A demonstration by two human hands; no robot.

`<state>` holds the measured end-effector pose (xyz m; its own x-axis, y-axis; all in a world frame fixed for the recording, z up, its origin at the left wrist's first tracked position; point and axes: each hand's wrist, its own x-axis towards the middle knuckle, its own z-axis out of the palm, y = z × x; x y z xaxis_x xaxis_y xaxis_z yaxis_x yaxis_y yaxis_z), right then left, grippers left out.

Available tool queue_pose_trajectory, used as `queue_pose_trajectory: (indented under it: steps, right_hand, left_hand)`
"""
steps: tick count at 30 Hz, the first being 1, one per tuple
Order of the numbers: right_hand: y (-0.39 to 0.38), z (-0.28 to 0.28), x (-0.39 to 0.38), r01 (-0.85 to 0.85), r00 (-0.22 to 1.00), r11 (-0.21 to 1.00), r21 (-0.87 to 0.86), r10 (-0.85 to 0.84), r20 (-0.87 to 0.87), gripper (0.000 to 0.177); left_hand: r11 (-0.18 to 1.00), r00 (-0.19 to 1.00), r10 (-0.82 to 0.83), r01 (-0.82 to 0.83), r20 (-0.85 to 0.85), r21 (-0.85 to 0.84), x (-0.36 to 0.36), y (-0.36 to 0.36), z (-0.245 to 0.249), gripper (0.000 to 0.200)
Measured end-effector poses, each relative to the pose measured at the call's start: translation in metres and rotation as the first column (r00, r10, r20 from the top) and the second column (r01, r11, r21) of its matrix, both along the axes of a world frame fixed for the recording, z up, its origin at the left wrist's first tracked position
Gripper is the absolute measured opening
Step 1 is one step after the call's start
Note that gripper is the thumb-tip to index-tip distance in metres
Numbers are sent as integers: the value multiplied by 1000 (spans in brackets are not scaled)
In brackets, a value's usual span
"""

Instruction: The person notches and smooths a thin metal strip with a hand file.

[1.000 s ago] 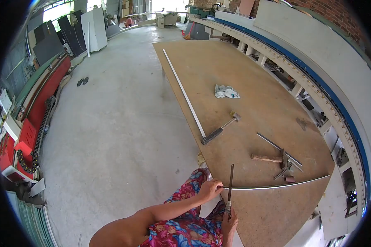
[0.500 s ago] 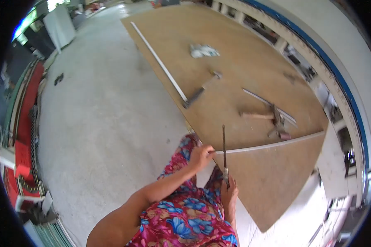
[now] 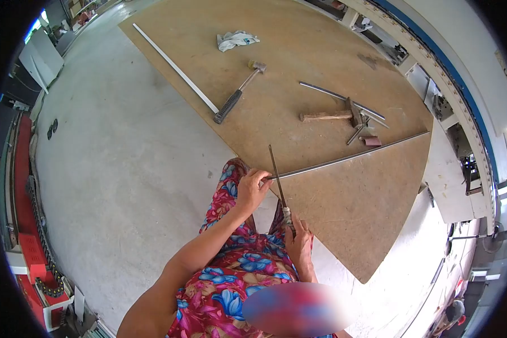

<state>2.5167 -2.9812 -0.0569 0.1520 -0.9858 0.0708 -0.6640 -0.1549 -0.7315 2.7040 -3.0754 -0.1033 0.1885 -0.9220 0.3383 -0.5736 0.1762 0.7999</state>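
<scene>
My left hand [image 3: 253, 191] pinches the near end of a long thin metal strip [image 3: 349, 158] at the edge of the brown board [image 3: 343, 219]. The strip runs across the board to its far right edge. Closed round the pale, wrapped handle of a slim dark file [image 3: 278, 177] is my right hand [image 3: 299, 239], just below and right of the left one. The file's blade points away from me and crosses the strip close to my left fingertips.
Farther up the board lie a black-handled hammer [image 3: 231, 106], a wooden-handled hammer [image 3: 327, 116] beside short metal pieces, a reddish roll [image 3: 370, 141], a long white strip [image 3: 174, 67] and a crumpled plastic bag [image 3: 236, 40]. A large machine [image 3: 462, 107] borders the right side.
The view has shifted, so the board's things sit higher and farther left. The strip shows narrower and darker than before, and the file leans more to the left. Both hands keep their holds.
</scene>
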Motion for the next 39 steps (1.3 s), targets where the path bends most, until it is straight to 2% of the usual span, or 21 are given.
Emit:
queue_pose_trajectory:
  steps: [2, 11, 14, 17, 20, 23, 27, 29, 32, 35, 36, 39]
  right_hand:
    - [-1, -5, 1, -20, 1000, 995, -99, 21, 6, 46]
    - [1, 9, 2, 42, 999, 990, 135, -37, -40, 48]
    - [4, 9, 3, 10, 1000, 1000, 29, -9, -21, 50]
    - [7, 10, 4, 11, 1000, 1000, -11, -12, -22, 45]
    - [7, 9, 4, 18, 1000, 999, 27, -18, -14, 46]
    - [6, 14, 8, 2, 1000, 1000, 19, -1, -24, 48]
    - [5, 1, 8, -15, 999, 1000, -9, 14, -50, 55]
    - [0, -13, 5, -30, 998, 999, -29, 28, -53, 56]
    - [-19, -6, 17, -15, 1000, 998, 65, 15, 3, 57]
    - [-36, -10, 29, -30, 999, 1000, -1, 30, 10, 58]
    - [-35, -6, 28, -24, 999, 997, 74, 26, -36, 59]
    - [-14, -4, 14, -13, 1000, 990, 140, 16, -22, 49]
  left_hand:
    - [1000, 999, 2, -2, 36, -13, 1, 0, -2, 18]
    - [994, 998, 1, -8, 62, 107, 1, 0, 2, 17]
    - [995, 997, 4, -11, 72, 95, 1, 0, 3, 17]
    - [998, 997, -13, 7, 75, 70, 1, -2, 1, 17]
    - [998, 983, 0, 10, 183, -57, -1, 0, 9, 16]
    - [996, 975, -15, 34, 222, -83, -3, -3, 4, 15]
    - [986, 982, -19, 48, 186, -157, -3, -8, -5, 13]
    - [988, 981, -36, 63, 192, -138, -3, -8, -10, 13]
    - [990, 985, -48, 70, 168, -126, -3, -6, -4, 14]
    - [996, 978, -43, 59, 205, -73, -4, -5, -5, 15]
    - [997, 975, -47, 60, 219, -53, -4, -6, -7, 15]
    - [997, 969, -20, 37, 245, -64, -6, -5, -8, 16]
